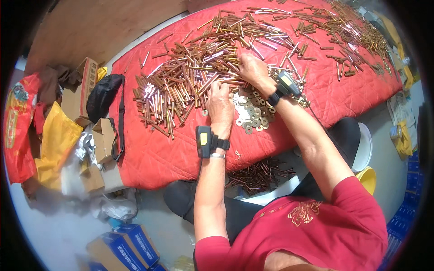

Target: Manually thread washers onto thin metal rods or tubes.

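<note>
A large heap of copper-coloured metal rods or sleeves [199, 63] lies on a red quilted cover [153, 167]. My left hand [220, 106] is at the heap's near edge, fingers bent down and close together against the rods. Farther to the right, my right hand [254, 70] curls its fingers in at the heap's right side. Whatever either hand's fingertips hold is hidden. Between my wrists lies a pile of flat silvery washers [253, 113]. Small brassy pieces, perhaps nuts [302, 86], lie by my right wrist and are partly covered by it.
More rods [343, 36] spread over the far right of the cover. Below its near edge is a dark heap of bolts [260, 174]. Cartons, a black bag [105, 97] and a yellow bag [58, 140] crowd the left; blue boxes [131, 246] stand at lower left. A yellow bucket [367, 179] is at right.
</note>
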The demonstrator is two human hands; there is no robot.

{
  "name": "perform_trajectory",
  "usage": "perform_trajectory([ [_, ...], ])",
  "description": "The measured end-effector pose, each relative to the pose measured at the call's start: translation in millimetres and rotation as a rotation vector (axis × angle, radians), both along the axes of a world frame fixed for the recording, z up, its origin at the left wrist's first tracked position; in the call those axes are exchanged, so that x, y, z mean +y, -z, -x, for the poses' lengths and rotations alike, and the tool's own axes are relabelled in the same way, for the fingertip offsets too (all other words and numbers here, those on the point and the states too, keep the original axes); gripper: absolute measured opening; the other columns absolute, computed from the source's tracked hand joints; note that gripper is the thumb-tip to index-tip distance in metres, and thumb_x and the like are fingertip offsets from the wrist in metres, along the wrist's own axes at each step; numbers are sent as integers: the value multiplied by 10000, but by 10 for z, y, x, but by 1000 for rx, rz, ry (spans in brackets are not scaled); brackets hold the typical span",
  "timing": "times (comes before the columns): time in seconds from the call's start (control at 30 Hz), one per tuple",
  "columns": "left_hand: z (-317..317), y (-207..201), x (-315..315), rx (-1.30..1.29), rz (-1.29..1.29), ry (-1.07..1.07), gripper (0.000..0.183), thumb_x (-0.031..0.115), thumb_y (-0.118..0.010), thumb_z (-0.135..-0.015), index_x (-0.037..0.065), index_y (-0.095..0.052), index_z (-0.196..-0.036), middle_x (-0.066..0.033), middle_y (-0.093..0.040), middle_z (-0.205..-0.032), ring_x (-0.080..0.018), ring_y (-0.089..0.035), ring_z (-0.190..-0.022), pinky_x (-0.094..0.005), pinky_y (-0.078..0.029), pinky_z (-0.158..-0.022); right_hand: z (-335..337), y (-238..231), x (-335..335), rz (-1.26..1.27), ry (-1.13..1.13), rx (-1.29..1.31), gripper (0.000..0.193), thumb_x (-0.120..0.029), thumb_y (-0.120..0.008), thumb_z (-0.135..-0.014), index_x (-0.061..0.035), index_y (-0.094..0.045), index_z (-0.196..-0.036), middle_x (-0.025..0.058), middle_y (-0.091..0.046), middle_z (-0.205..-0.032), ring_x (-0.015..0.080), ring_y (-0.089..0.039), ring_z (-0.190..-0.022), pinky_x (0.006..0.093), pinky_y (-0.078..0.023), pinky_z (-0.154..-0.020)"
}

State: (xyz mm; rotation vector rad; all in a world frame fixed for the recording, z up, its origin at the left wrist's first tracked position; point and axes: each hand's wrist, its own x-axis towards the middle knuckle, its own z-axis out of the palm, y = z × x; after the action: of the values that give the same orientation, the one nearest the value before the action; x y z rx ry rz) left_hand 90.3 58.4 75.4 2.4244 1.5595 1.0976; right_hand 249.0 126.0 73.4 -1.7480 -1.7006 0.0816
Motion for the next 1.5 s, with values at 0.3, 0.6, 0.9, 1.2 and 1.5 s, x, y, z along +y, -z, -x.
perform_trajectory([
  [0.3,220,99,-111,76,132,11,119,62,-622,-789,69,-562,-891,-134,-527,-905,-341,-570,-819,-445,-472,-667,-95,-325,-277,-145,-111,-322,75,-75,-545,-774,-29,-603,-787,175,-564,-761,363,-586,-743,467,-477,-651],
  [0.6,782,190,-263,-827,385,75,63,79,-548,-916,53,-581,-963,-20,-570,-864,-95,-570,-680,-211,-460,-538,155,-763,-1231,-302,-461,-258,111,-7,-562,-695,-19,-557,-805,140,-536,-795,326,-549,-778,415,-470,-702],
  [0.9,1193,160,-495,-1912,630,18,176,226,-542,-938,54,-581,-926,-36,-596,-751,-63,-430,-478,-203,-313,-350,748,-164,-1114,186,-676,394,167,-144,-568,-880,-25,-545,-995,130,-592,-893,275,-595,-828,350,-474,-732],
  [1.2,1049,214,-799,-1923,630,-81,202,240,-601,-910,80,-526,-811,-14,-526,-642,-54,-409,-456,-196,-283,-349,706,-251,-1381,20,-756,-246,153,-145,-621,-790,-74,-640,-923,114,-634,-843,306,-629,-753,403,-500,-661],
  [1.5,990,228,-859,-2007,676,-56,163,191,-554,-933,33,-537,-967,-71,-597,-747,-84,-477,-521,-215,-357,-412,808,-190,-1303,136,-623,-460,84,-127,-586,-764,-55,-629,-769,134,-629,-703,327,-638,-688,417,-516,-597],
])
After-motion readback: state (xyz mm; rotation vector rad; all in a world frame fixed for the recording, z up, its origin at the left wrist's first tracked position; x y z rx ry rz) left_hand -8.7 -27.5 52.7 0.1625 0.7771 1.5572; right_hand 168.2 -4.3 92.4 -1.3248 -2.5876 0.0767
